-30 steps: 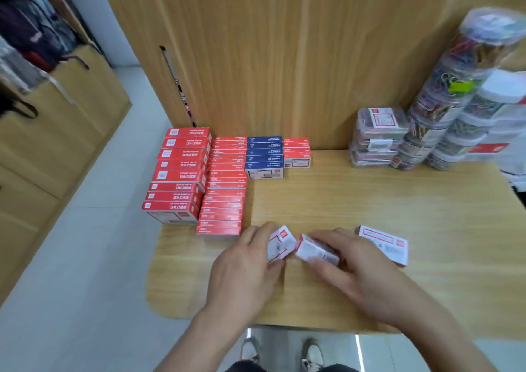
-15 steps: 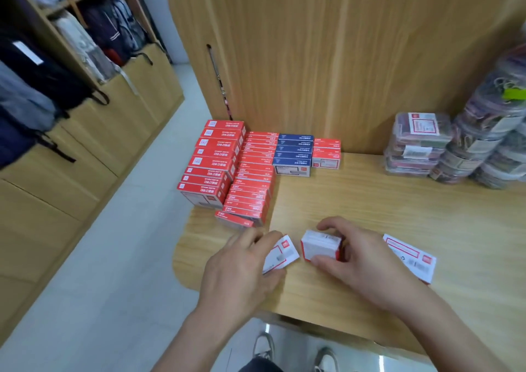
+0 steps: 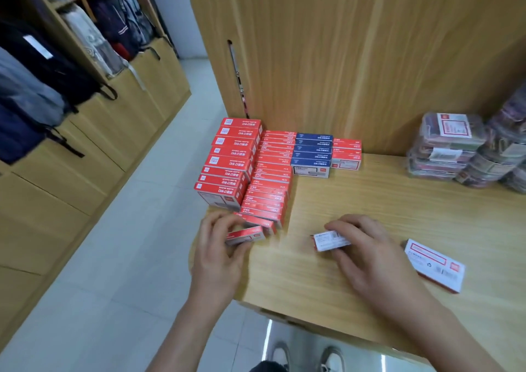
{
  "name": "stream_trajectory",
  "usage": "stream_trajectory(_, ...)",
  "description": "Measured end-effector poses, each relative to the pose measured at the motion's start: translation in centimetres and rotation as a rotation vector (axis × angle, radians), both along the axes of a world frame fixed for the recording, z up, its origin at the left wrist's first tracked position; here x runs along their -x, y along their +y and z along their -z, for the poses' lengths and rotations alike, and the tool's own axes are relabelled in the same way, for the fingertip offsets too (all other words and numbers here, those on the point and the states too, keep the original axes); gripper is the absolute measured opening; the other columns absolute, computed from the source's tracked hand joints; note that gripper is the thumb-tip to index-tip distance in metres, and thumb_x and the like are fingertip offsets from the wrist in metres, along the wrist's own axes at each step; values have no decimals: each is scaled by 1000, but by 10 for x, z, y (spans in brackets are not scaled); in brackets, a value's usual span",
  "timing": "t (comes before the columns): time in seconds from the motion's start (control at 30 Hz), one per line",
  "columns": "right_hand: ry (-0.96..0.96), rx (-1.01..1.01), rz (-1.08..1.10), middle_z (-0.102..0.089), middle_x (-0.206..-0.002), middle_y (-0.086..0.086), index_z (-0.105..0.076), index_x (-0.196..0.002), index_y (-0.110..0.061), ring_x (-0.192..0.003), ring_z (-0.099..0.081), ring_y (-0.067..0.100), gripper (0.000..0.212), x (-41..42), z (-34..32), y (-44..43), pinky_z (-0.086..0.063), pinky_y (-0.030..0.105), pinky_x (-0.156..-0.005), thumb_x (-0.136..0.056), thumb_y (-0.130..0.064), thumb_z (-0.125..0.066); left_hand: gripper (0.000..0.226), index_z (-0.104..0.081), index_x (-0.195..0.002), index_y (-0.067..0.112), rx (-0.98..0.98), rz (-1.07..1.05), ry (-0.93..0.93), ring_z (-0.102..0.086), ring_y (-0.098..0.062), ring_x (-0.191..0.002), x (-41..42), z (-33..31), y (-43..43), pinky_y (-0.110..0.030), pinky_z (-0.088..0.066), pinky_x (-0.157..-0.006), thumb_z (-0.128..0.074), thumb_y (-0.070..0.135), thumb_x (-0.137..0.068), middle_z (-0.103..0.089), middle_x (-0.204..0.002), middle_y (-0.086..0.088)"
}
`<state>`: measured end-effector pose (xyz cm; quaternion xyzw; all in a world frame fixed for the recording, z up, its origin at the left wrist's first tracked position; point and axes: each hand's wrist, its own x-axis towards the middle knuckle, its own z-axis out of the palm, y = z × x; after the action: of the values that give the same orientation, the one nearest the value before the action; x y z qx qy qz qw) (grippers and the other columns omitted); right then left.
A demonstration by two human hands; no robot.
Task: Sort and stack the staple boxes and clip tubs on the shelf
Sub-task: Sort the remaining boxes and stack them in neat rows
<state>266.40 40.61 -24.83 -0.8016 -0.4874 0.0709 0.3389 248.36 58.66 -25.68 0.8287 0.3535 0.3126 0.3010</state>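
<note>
Staple boxes in red [image 3: 242, 167] and blue [image 3: 312, 154] stand packed in rows at the centre left of the frame, on the wooden shelf [image 3: 384, 201] against its back panel. Lower centre, the left hand [image 3: 220, 246] pinches a small red box [image 3: 245, 235] just beside the nearest red row. The right hand [image 3: 367, 246] curls its fingers around a white-faced box [image 3: 330, 240] resting on the shelf. Another white-and-red box [image 3: 434, 264] lies flat at lower right. Clip tubs [image 3: 447, 144], blurred and probably clear plastic, are stacked at the right edge.
</note>
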Motion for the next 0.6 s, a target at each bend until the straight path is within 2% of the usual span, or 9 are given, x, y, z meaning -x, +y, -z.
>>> stream_trajectory(0.03, -14, 5, 20, -55, -114, -7, -60, -117, -25, -102, -58, 19, 38, 2, 0, -1, -42, 25, -88, -79, -24, -61, 51, -49, -102, 41, 37, -48, 8, -58, -12, -103, -1, 0, 1, -38, -53, -81, -79, 12, -72, -52, -109, 21)
stream_trajectory(0.1, -47, 37, 70, -55, -122, -4, -57, -122, -25, -109, -56, 23, 44, 8, -4, 0, -44, 33, -91, -79, -35, -61, 55, -45, -102, 40, 85, -76, 50, -62, -14, -94, -1, -1, 3, -32, -50, -76, -81, 12, -71, -58, -99, 22)
stream_trajectory(0.17, -118, 88, 134, -53, -130, -2, -54, -126, -28, -117, -52, 24, 51, 18, -11, 4, -47, 45, -87, -79, -49, -54, 51, -45, -105, 37, 66, -11, 70, -64, -14, -91, 2, -1, 8, -32, -49, -75, -77, 10, -76, -62, -101, 17)
stream_trajectory(0.2, -157, 104, 170, -52, -132, -2, -54, -126, -28, -119, -50, 24, 52, 23, -15, 9, -46, 47, -86, -80, -53, -51, 52, -44, -106, 38, 70, 20, 66, -65, -15, -92, 3, -2, 11, -34, -50, -76, -74, 6, -77, -63, -103, 14)
stream_trajectory(0.27, -228, 113, 226, -54, -132, -4, -55, -125, -27, -119, -50, 22, 50, 35, -24, 22, -42, 46, -86, -82, -51, -47, 55, -41, -106, 42, 75, 57, 51, -65, -17, -91, 3, -5, 15, -33, -49, -76, -69, 3, -80, -64, -104, 11)
stream_trajectory(0.33, -299, 119, 224, -59, -127, -6, -56, -125, -23, -116, -52, 20, 48, 49, -31, 40, -37, 42, -84, -83, -45, -47, 53, -40, -103, 45, 59, 59, 57, -65, -15, -88, 4, -6, 16, -25, -44, -72, -69, 6, -81, -65, -101, 11)
stream_trajectory(0.5, -358, 161, 221, -65, -106, -17, -57, -111, -25, -109, -50, 12, 31, 76, -30, 75, -21, 34, -75, -82, -37, -53, 46, -45, -99, 41, 43, 19, 53, -65, -1, -80, 3, -8, 19, -16, -42, -66, -77, 17, -76, -68, -89, 18)
stream_trajectory(0.6, -329, 128, 270, -67, -94, -15, -58, -104, -24, -104, -51, 14, 24, 76, -25, 79, -14, 30, -71, -83, -35, -53, 41, -50, -103, 32, -91, 81, 118, -68, -8, -74, -2, -7, 20, -23, -46, -60, -78, 20, -76, -71, -84, 12)
